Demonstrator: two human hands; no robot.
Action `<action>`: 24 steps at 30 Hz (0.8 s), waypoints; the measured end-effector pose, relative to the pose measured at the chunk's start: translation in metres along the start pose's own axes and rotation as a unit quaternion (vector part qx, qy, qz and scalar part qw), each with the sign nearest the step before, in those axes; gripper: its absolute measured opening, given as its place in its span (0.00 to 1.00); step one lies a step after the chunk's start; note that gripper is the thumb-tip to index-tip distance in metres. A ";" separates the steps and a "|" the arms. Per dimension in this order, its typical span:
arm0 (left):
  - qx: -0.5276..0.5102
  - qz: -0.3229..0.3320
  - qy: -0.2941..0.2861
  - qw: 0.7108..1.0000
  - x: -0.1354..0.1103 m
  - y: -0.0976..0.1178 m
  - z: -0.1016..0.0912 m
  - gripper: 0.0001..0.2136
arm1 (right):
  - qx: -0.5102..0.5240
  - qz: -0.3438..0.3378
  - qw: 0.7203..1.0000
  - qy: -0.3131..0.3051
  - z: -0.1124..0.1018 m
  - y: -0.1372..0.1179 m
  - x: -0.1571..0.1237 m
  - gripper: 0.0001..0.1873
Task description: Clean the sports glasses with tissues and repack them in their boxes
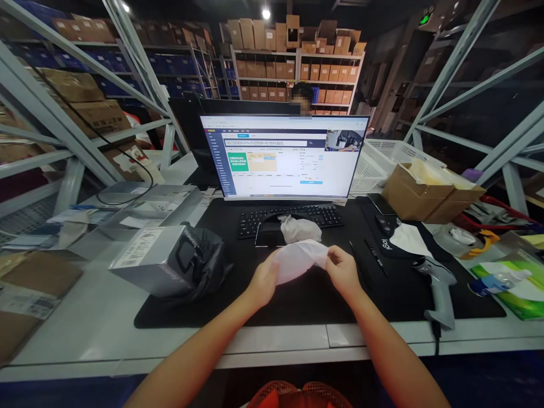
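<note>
Between my two hands a thin white sheet [300, 262], like tissue paper or a soft wrapper, is held up above the black desk mat [238, 309]. My left hand [263, 280] grips its left end. At its right end, the fingers of my right hand [343, 271] pinch the edge. Just beyond the sheet lies a crumpled white bundle [301, 228], whose contents I cannot make out. Beside it a dark, glossy curved item [270, 233] rests in front of the black keyboard [250, 222]; the sheet and bundle partly cover it.
A grey printed box [148, 260] with a black plastic bag [208, 258] stands left. The monitor [280, 164] is ahead. On the right are a barcode scanner [437, 289], a pen [376, 256], a mouse [383, 224] and an open carton [419, 192]. Another person [301, 93] is behind the monitor.
</note>
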State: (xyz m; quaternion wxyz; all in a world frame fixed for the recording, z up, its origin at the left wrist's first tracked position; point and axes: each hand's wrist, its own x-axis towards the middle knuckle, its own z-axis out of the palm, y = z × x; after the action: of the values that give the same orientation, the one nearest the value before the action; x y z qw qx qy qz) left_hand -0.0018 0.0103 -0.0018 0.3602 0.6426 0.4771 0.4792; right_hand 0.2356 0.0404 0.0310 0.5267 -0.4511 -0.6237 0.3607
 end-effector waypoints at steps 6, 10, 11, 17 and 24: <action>0.053 0.035 -0.022 0.998 0.000 -0.002 -0.005 0.30 | 0.030 0.044 0.999 -0.008 0.002 -0.006 0.005 0.09; 0.087 0.091 -0.008 0.992 -0.002 0.000 -0.006 0.31 | 0.129 0.106 0.986 0.006 0.003 -0.007 0.004 0.08; 0.090 0.108 0.006 0.990 -0.003 0.000 -0.005 0.30 | 0.146 0.115 0.983 0.009 0.004 -0.006 0.004 0.07; 0.071 0.168 0.141 0.973 0.000 0.007 -0.001 0.17 | 0.196 0.134 0.971 0.000 0.006 -0.001 0.004 0.06; 0.072 0.119 0.187 0.972 0.004 0.008 -0.001 0.20 | 0.220 0.140 0.965 0.039 0.009 -0.002 0.002 0.09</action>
State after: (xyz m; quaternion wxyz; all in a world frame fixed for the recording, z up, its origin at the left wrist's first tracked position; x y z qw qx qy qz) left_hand -0.0004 0.0116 0.0074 0.1577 0.6185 0.4891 0.5944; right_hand 0.2268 0.0419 0.0316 0.5813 -0.4208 -0.4382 0.5413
